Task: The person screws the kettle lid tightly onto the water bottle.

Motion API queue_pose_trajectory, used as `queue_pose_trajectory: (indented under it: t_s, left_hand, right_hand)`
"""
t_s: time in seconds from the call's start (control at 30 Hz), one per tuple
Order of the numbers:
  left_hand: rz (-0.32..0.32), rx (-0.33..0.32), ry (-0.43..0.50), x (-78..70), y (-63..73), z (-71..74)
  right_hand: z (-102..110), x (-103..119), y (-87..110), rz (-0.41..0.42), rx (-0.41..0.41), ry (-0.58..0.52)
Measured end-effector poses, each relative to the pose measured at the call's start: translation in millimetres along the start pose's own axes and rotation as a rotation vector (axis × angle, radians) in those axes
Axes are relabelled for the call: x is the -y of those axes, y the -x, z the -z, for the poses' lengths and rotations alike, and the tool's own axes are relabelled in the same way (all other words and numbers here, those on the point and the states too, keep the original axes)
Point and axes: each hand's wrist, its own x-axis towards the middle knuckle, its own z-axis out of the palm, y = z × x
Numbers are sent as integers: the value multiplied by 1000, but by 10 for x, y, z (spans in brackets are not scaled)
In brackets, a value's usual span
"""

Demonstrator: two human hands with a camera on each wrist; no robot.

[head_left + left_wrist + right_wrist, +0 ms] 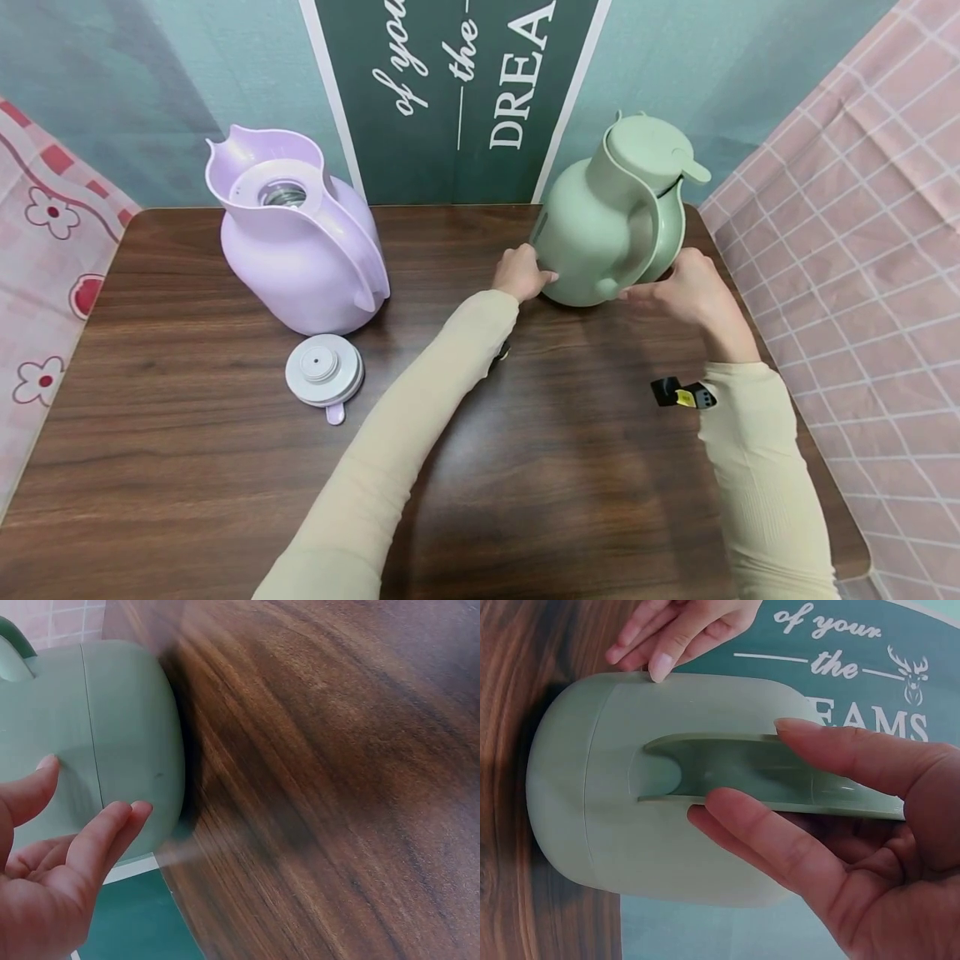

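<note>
A green thermos jug (592,233) stands upright at the back right of the table, its lid on and its handle (735,765) turned towards the viewer's right. My left hand (519,273) is at the jug's left side, low down. In the left wrist view the fingers of this left hand (60,862) are mostly straight beside the body. My right hand (682,287) is at the handle. The right wrist view has the thumb and loosely extended fingers of the right hand (855,832) on either side of the handle; how firmly they touch it cannot be told.
A lilac thermos jug (300,258) with an open top stands at the back left. In front of it lies a round white stopper (318,367) with a small lilac tab. Behind the wooden table (570,467) hangs a green lettered cloth (450,167); a pink checked cloth (862,275) covers the right side.
</note>
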Motion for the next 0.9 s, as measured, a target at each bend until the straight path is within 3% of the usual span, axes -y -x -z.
queue_pose_trajectory:
  t_s: [0.9]
  left_hand:
    - [0, 49, -13, -42, -80, 45]
  right_hand:
    - [36, -3, -114, -42, 35, -7]
